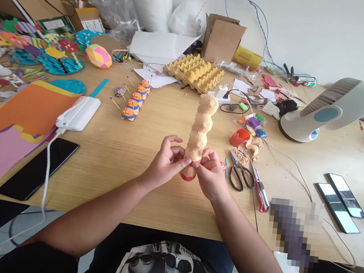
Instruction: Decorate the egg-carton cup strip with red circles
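In the middle of the head view is a strip of egg-carton cups [200, 127], pale tan and bumpy, with red on its near end. My left hand [166, 161] pinches that near end from the left, thumb on top. From the right, my right hand [210, 172] grips the same end, its thumb close to the other. A thin red band shows between the thumbs; what exactly the fingertips press is hidden. Beyond my left hand stands a painted egg-carton caterpillar [135, 100] in orange and blue, with sticks poking out.
Right of my hands lie black-handled scissors [242, 172], a utility knife [261, 187], a red cup [240, 137] and clay packets. A white fan [329, 111] stands farther right. Yellow egg trays [194, 73] lie behind. At left are a power bank [79, 114], a phone [38, 168] and coloured sheets.
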{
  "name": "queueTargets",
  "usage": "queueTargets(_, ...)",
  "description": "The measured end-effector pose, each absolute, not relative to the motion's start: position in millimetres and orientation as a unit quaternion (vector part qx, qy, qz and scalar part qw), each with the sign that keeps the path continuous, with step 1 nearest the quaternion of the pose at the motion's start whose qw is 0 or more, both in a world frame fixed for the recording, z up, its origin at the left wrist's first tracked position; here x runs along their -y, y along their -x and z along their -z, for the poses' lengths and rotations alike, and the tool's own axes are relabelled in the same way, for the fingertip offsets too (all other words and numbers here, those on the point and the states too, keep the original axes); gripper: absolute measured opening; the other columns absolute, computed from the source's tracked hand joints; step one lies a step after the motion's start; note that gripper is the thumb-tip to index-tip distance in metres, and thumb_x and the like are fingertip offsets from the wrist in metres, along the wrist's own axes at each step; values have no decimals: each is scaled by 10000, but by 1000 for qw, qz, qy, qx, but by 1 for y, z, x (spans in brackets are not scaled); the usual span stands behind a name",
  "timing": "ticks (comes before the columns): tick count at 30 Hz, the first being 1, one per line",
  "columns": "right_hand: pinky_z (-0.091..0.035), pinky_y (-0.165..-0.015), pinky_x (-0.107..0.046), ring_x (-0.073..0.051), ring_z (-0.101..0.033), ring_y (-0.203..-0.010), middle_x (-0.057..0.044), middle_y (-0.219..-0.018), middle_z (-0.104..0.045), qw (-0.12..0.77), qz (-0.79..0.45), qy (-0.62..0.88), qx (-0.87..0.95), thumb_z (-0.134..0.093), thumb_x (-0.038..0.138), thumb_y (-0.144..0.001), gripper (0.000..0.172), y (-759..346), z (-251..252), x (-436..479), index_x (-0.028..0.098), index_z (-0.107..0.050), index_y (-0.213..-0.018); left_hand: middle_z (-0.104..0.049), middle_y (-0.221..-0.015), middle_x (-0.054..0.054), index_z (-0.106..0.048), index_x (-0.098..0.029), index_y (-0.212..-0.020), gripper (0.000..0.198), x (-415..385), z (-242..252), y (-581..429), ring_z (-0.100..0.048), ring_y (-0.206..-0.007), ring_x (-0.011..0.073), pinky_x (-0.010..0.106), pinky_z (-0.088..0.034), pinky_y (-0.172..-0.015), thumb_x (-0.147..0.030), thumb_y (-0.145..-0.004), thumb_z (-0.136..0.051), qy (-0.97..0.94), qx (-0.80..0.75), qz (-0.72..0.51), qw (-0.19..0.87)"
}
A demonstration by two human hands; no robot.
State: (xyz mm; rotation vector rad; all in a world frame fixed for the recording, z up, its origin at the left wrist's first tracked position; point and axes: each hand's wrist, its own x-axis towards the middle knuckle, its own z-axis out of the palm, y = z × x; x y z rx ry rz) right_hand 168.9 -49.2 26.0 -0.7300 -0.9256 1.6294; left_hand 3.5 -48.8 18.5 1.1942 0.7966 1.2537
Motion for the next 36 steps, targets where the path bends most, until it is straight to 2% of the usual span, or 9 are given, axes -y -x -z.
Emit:
queueTargets(14,-526,-688,-245,-125,-652,-745,60,-833,-668,562,-684,290,364,-907,253,-752,439,-167,-22,52,261,-492,-894,-650,-836,-32,-336,-270,-1217,531,50,-17,-7,-602,-720,122,249,-466,-682,-372,-910,-758,-511,-344,-523,589)
queueTargets(21,-534,-787,-262,-134,-670,-848,26,-944,-730,519,-731,265,356,-885,307,-792,374,-172,-33,51,261,-552,-956,-638,-802,-49,-345,-268,-1216,544,49,-18,-5,-578,-682,112,241,-443,-655,-373,-897,-774,-500,-352,-534,584)
queueTargets(36,-522,-712,-248,-118,-655,-749,53,-827,-691,536,-697,281,384,-907,280,-766,418,-170,-24,47,253,-511,-898,-628,-797,-53,-346,-261,-1220,531,50,-16,-7,-564,-674,105,244,-436,-657,-361,-906,-762,-513,-358,-523,579)
